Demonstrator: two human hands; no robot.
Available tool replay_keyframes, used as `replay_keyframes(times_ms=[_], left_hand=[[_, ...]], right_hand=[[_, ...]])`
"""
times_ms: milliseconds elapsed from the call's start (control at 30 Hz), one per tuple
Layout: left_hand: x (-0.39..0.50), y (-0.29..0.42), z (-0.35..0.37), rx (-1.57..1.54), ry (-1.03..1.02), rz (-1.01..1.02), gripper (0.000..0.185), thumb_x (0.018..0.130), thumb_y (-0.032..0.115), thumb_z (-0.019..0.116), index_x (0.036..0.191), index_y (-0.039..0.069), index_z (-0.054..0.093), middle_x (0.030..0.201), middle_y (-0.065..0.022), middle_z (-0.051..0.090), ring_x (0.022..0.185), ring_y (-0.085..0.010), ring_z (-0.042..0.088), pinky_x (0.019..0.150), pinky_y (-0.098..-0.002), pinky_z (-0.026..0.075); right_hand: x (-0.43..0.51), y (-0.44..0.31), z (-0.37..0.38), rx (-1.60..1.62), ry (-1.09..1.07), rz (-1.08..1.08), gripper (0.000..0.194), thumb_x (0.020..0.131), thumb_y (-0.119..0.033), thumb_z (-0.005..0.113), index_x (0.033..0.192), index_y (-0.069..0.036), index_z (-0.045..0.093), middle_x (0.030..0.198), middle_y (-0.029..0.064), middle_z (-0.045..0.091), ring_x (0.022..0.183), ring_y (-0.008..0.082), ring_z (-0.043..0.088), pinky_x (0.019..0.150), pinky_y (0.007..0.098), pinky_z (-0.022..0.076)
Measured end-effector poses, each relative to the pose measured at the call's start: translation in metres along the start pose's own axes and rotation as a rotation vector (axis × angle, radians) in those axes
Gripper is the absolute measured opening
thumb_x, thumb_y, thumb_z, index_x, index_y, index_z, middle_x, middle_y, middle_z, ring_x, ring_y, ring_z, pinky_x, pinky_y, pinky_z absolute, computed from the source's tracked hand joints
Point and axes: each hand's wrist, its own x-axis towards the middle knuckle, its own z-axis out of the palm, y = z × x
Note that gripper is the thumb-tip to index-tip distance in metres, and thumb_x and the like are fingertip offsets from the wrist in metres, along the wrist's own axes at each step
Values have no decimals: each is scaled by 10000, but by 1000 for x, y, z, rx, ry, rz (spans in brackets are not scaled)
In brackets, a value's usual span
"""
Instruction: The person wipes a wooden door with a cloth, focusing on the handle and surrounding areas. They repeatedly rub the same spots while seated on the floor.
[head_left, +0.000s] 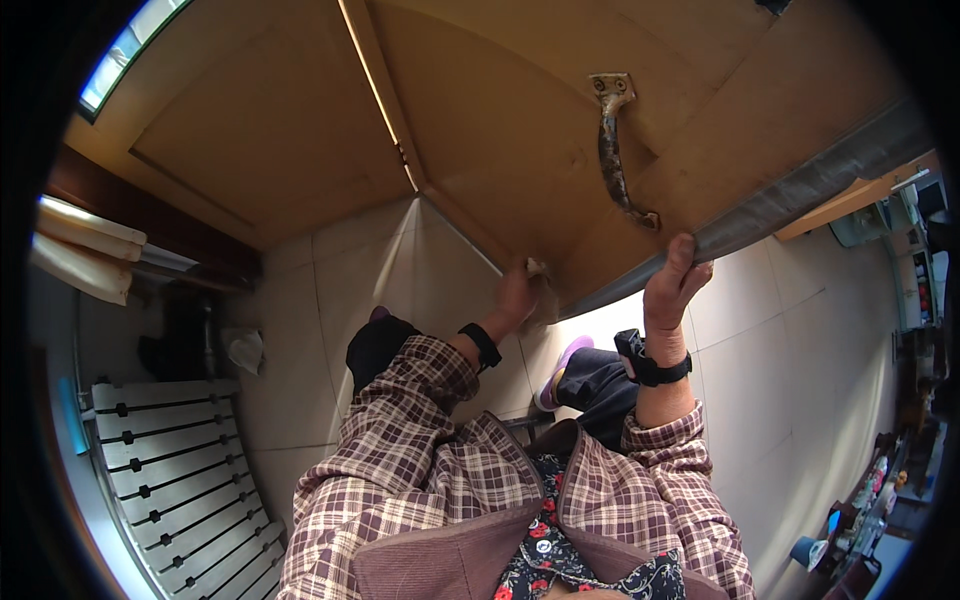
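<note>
A brown wooden door (480, 135) stands ajar in front of me, with a worn metal pull handle (611, 150) screwed to its face. Low on that face, my left hand (519, 292) presses a crumpled pale cloth (541, 289) against the wood near the bottom edge. The door's grey-covered edge (795, 191) is gripped by my right hand (673, 285), thumb on the near face, just below the handle. Black straps circle both wrists, the right one bearing a small device (630, 356).
A slatted metal rack or bench (180, 480) stands at the lower left, near a hanging cream cloth (86, 255). Light tiles (757, 360) cover the floor. Shelves with small items (877, 487) line the far right. A bright window (124, 64) is at the upper left.
</note>
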Motion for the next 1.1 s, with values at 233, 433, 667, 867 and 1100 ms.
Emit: replay_keyframes(times_ms=[233,433,667,867,1100], left_hand=[[2,0,12,-326,-53,-138,310,895,101,584,1177,-20,631,1067,-192,715,1002,-320,692,851,-398,538],[0,50,-18,-594,-234,-190,351,887,52,592,1227,-27,635,1117,-92,705,1016,-207,669,877,-348,525],[-6,94,-67,-927,-443,-163,344,965,71,607,1305,21,609,1191,-43,693,1083,-171,659,958,-332,513],[-6,82,-109,-1156,-563,-85,389,980,172,677,1337,44,590,1292,-50,654,1205,-197,615,1062,-379,476],[-10,62,-125,-1127,-497,-64,449,980,291,686,1354,72,571,1324,-44,641,1227,-207,605,1082,-403,463]], right_hand=[[2,-10,3,-69,4,-62,376,1032,-275,512,737,-64,410,686,-20,377,660,120,351,586,323,281],[1,-13,7,-22,48,22,363,1041,-247,477,733,-76,388,711,-21,361,696,110,344,603,321,270],[-7,10,-6,44,12,47,283,1018,-291,591,952,-19,548,785,5,519,723,125,456,648,283,397],[-23,31,-7,-4,-25,48,384,1004,-295,593,1182,42,547,815,70,563,713,189,498,666,341,449],[-25,41,4,-55,-28,-130,292,983,-244,622,1022,31,533,720,138,583,610,300,546,578,399,438]])
